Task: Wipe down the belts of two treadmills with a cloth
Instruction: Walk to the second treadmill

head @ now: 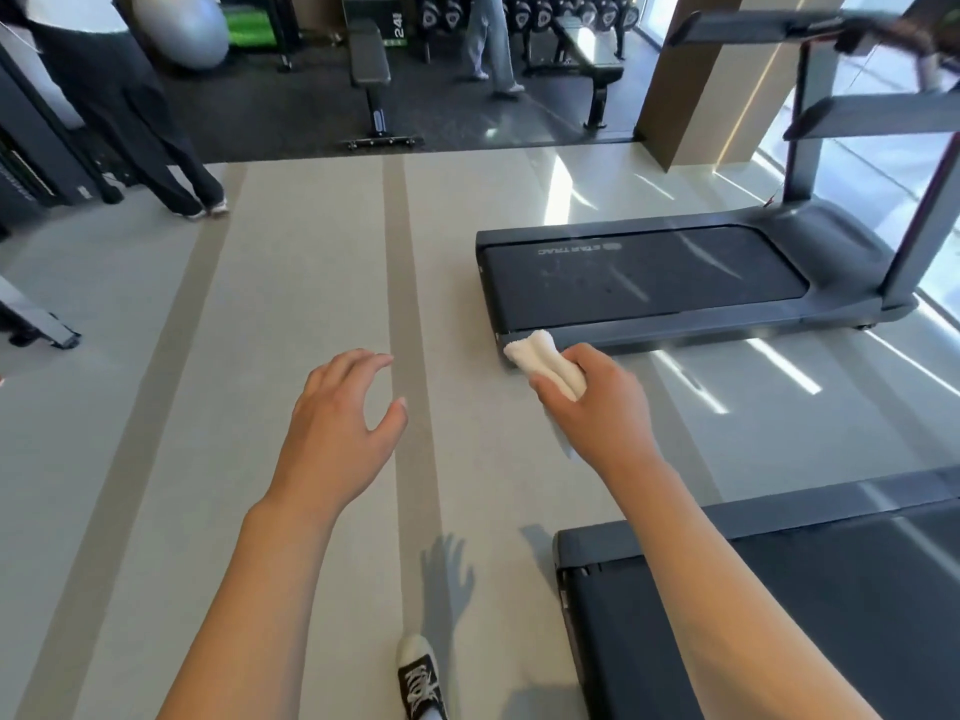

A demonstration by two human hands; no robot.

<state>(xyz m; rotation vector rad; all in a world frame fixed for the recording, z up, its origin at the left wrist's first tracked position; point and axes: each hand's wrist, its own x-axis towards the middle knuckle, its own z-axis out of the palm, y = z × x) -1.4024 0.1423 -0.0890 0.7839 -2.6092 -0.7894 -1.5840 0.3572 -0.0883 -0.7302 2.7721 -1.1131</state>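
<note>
Left hand [340, 407] is empty, fingers loosely curled and spread, hanging over the pale matte floor [291, 314] with its darker stripes. Right hand [597, 402] is closed around a bunched-up white cloth [543, 358], soft and terry-looking, its rolled end sticking out in the air. Far treadmill [675, 283] has a flat black belt with faint streaks, and the near treadmill [779, 605] sits at bottom right.
</note>
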